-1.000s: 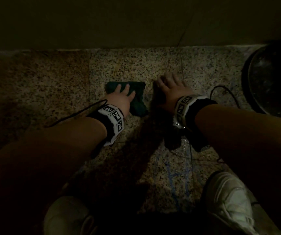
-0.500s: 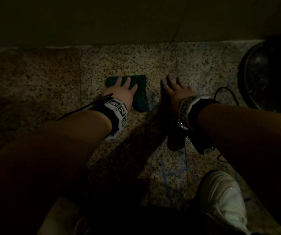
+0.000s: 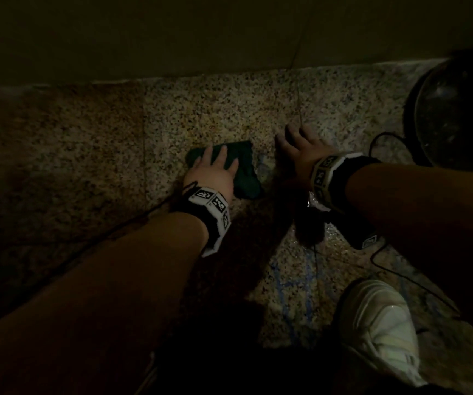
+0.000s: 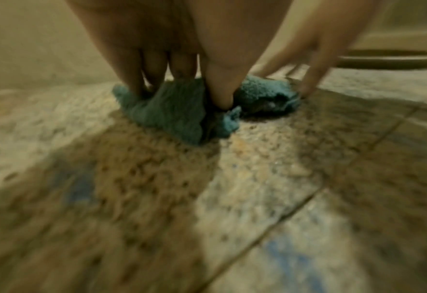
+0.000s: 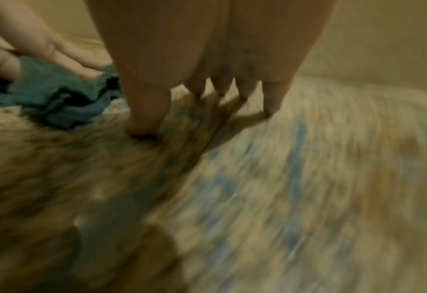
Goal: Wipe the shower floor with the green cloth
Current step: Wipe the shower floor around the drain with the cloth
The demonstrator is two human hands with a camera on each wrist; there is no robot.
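The green cloth (image 3: 244, 175) lies bunched on the speckled granite shower floor (image 3: 201, 115), a short way from the wall. My left hand (image 3: 212, 169) presses flat on it with straight, spread fingers. In the left wrist view the fingers (image 4: 134, 75) and thumb push down into the cloth (image 4: 172, 113). Just to the right of the cloth, my right hand (image 3: 298, 143) rests on the bare floor, fingers spread and holding nothing. The right wrist view shows its fingertips (image 5: 272, 99) touching the floor beside the cloth (image 5: 57, 93).
A dark round basin (image 3: 457, 109) stands at the far right against the wall (image 3: 229, 38). My white shoe (image 3: 380, 323) is at the lower right. Thin black cables (image 3: 383, 138) trail over the floor by the right wrist. Faint blue marks (image 3: 286, 295) streak the wet tiles.
My left hand slid the cloth away toward the wall and slightly right, then drew it back toward me. The right hand stayed planted on the floor.
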